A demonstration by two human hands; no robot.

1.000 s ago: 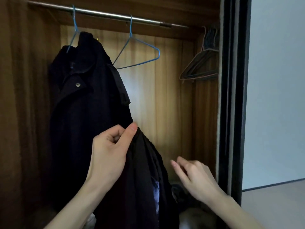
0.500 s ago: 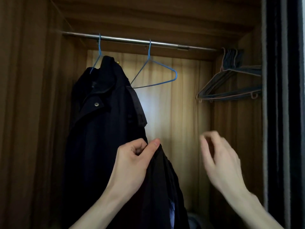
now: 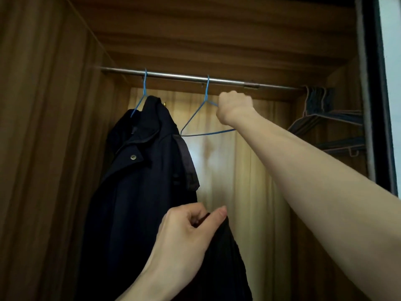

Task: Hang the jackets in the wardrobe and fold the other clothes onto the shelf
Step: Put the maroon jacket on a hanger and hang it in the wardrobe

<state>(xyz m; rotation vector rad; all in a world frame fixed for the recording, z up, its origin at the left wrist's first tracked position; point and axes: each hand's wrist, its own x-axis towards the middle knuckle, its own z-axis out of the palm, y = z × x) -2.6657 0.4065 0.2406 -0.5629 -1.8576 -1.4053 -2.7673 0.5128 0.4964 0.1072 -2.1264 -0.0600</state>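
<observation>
Right hand (image 3: 235, 105) gripping empty blue wire hanger (image 3: 196, 124) on steel rail (image 3: 186, 78), at twelve o'clock from left hand (image 3: 186, 231) pinching dark jacket (image 3: 225, 257) hanging lengthwise below.

Two blue wire hangers (image 3: 196, 118) on rail (image 3: 178, 76); two dark garments (image 3: 138, 181); one hanger bundle (image 3: 325, 118); two hands (image 3: 234, 105).

Wood-grain wardrobe (image 3: 43, 127), dim inside, back panel (image 3: 238, 181) lit yellowish. Steel rail (image 3: 178, 77) across top. Pale wall (image 3: 392, 61) at right edge.
</observation>
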